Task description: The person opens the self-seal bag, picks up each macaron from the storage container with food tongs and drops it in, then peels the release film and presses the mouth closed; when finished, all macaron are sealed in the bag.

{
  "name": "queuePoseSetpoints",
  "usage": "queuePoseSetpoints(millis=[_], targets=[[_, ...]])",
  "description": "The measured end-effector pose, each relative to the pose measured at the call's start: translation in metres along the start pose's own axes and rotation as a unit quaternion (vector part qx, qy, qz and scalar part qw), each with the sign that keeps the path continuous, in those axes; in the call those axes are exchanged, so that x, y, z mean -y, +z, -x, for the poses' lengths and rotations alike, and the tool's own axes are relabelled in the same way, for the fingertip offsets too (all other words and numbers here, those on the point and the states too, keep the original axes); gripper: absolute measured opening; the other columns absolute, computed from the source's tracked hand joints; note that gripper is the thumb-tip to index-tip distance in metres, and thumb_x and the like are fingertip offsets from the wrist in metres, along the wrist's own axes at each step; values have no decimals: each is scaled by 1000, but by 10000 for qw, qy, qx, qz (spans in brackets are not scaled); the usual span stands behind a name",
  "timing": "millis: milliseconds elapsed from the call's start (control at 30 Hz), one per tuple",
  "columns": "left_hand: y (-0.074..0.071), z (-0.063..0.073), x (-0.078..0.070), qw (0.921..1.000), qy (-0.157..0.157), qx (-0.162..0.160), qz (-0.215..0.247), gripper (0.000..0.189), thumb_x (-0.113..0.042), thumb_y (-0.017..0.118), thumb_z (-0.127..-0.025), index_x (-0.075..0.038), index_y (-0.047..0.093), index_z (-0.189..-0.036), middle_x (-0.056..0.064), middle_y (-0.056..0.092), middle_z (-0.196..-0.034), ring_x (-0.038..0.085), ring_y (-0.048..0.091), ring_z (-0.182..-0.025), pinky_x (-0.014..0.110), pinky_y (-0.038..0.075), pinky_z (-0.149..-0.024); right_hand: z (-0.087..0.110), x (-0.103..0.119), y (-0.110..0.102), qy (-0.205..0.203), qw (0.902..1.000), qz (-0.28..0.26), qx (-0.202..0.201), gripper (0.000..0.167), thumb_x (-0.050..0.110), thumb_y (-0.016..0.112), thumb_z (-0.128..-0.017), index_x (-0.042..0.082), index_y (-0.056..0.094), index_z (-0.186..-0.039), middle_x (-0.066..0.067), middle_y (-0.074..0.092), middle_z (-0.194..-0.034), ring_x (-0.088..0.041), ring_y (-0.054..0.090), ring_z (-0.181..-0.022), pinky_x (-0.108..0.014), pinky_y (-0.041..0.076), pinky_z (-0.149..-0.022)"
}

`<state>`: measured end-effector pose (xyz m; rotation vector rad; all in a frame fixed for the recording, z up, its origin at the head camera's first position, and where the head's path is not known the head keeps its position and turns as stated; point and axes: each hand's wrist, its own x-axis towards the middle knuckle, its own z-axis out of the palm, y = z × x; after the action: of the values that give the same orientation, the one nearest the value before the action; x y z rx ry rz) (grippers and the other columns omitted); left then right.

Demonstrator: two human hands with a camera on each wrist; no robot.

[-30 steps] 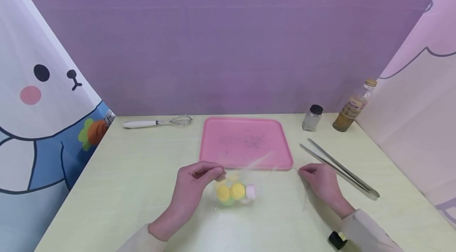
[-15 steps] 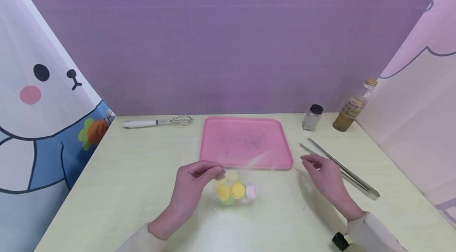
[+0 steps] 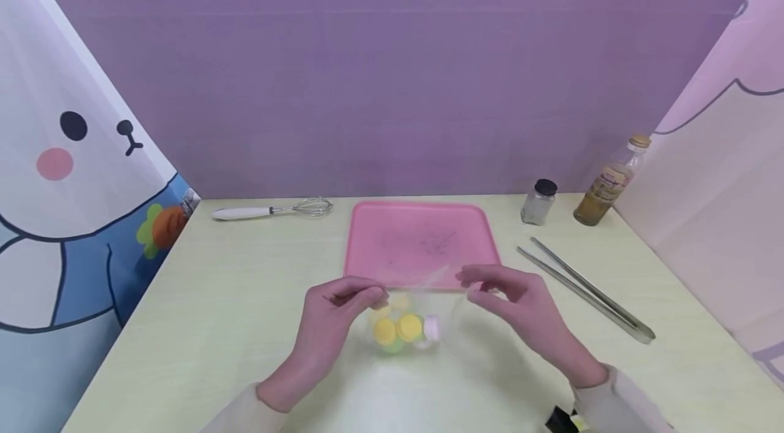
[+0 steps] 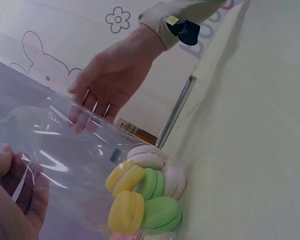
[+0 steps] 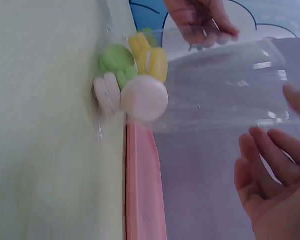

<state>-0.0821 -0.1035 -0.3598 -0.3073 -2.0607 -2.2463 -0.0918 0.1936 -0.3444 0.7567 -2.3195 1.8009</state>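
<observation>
A clear plastic bag (image 5: 210,95) stands with several yellow, green and pale pink macarons (image 4: 126,212) at its bottom. Pinched at the upper left edge of the bag is the film my left hand (image 3: 337,310) holds between thumb and fingers. My right hand (image 3: 520,310) is at the bag's other side, fingers slightly bent and thumb apart, with nothing gripped. In the right wrist view its fingertips are close by the upper edge of the film. From the head view the bag overlaps the front edge of a pink tray (image 3: 422,242).
Metal tongs (image 3: 588,293) lie on the table at the right. Behind them are a small black-capped jar (image 3: 538,203) and a corked bottle (image 3: 609,181) of brown liquid. A whisk (image 3: 269,211) lies at the back left, before the purple backdrop (image 3: 392,79).
My right hand has let go of something thin beside the tongs, risen, and moved left to the bag, its fingers spreading. The left hand and the bag have stayed in place.
</observation>
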Motion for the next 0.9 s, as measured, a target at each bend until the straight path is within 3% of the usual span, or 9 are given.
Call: queuePoseSetpoints(millis=[133,300,433,633,733,900], targets=[[-1,1,1,9999,114,35,25,15,-11,77,-90,1,76,-99,11,76,-92,24,73,-84,36,60,-87,0,2,9,367,9970,164,-664,17,3,73,-93,-1,75,-109,-11,76,-100,-21,72,-88,-27,60,-79],[-5,2,2,9995,295,-85,-58,16,-13,78,-89,-1,77,-99,10,76,-91,24,74,-83,36,60,-85,2,3,11,317,9932,308,-1080,11,1,74,-91,0,77,-102,-10,76,-89,-20,73,-79,-26,60,-72],[-9,0,1,9984,561,19,-113,18,-11,77,-90,2,75,-103,14,76,-91,24,73,-80,37,61,-82,3,5,11,138,9943,230,-1032,11,-2,74,-90,-2,77,-101,-12,76,-88,-20,73,-79,-26,60,-73],[-16,-4,-2,9953,819,521,-25,20,-1,74,-91,5,71,-110,22,72,-96,25,72,-79,36,62,-76,4,6,9,-219,9978,-95,-622,15,-10,70,-90,-8,73,-105,-15,76,-93,-21,73,-85,-28,60,-81],[-19,-6,-4,9918,1031,709,-245,16,-2,73,-92,3,72,-108,23,71,-95,26,71,-79,34,62,-74,4,6,8,-397,9978,-169,-503,17,-14,68,-90,-9,73,-105,-15,76,-92,-22,73,-84,-31,60,-81],[-24,-10,-5,9855,1439,684,-578,11,-3,73,-93,-2,75,-103,20,71,-89,27,71,-74,35,62,-69,4,7,7,-699,9963,-192,-454,20,-18,66,-88,-10,73,-105,-15,76,-91,-23,74,-84,-32,60,-83]])
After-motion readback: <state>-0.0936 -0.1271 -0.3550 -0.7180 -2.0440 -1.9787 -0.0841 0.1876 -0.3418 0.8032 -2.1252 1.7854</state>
